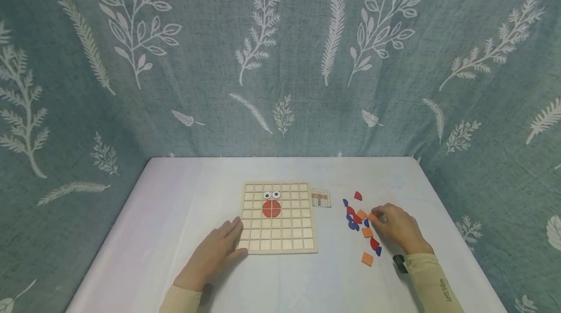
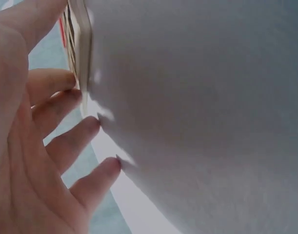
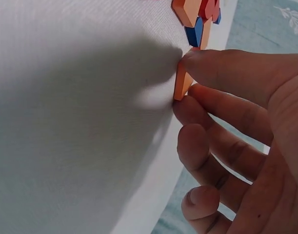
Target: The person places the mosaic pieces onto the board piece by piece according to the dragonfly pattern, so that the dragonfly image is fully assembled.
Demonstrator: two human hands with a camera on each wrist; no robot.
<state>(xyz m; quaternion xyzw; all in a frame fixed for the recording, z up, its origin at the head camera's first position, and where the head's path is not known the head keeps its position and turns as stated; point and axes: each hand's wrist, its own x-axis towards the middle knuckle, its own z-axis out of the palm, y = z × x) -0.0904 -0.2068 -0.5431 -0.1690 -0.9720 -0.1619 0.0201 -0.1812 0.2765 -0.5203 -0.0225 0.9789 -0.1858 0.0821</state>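
Note:
A wooden grid board [image 1: 282,244] lies on the table. Red quarter-circle pieces [image 1: 267,212] form a round shape in its upper part, with two eye pieces [image 1: 276,194] just above. My left hand [image 1: 213,252] rests against the board's lower left edge, its fingers extended; the left wrist view shows fingertips at the board's side [image 2: 83,46]. On the right, my right hand [image 1: 400,228] pinches an orange square tile [image 3: 181,80] between thumb and fingers, at the loose pile. The tile appears tilted on its edge in the right wrist view.
Loose red pieces [image 1: 358,196], blue pieces [image 1: 353,226] and orange squares [image 1: 367,259] lie scattered right of the board. A small pattern card [image 1: 321,198] sits beside the board's upper right. A leaf-patterned cloth [image 1: 280,60] hangs behind the white table [image 1: 298,284].

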